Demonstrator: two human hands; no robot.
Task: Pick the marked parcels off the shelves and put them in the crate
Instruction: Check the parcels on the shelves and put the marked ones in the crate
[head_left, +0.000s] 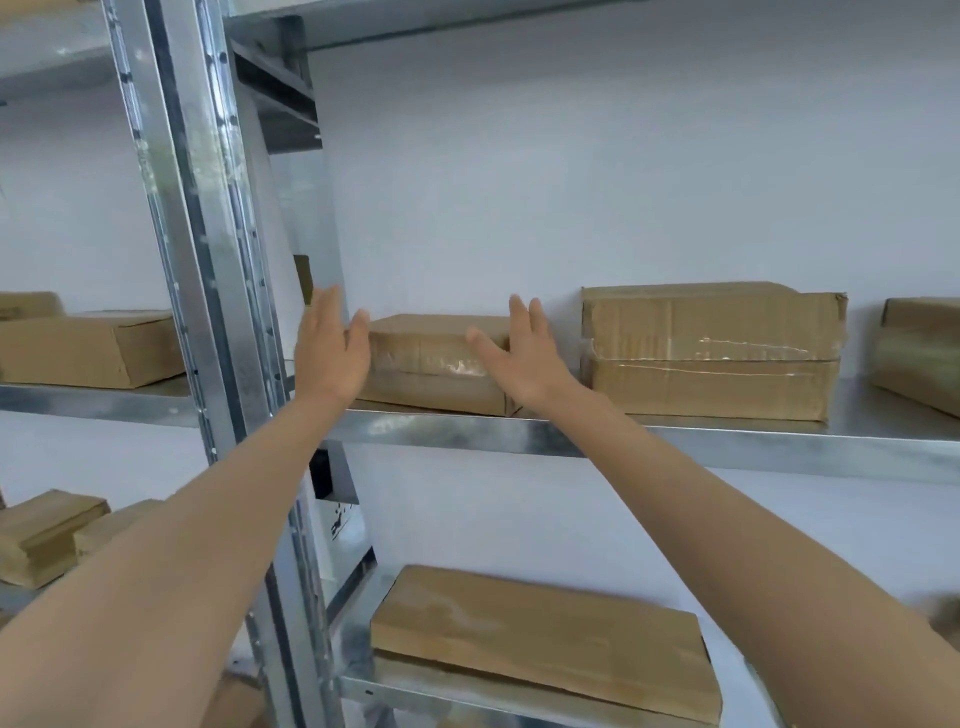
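My left hand (332, 348) and right hand (519, 358) are spread open, holding nothing; the parcel (436, 364) sits on the shelf (727, 441) between them, its length running hand to hand

Small parcel (434, 364) on shelf (727, 448), left end, beside upright (208, 260); left hand (332, 353) and right hand (519, 358) flank it; bigger parcel (711, 353) to its right.

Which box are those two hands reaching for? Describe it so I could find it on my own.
Start at the metal upright post, then follow the middle shelf to its right. Near the post lies the low taped parcel, with the open left hand and right hand at its ends. It is smaller and flatter than the tall taped box next along.
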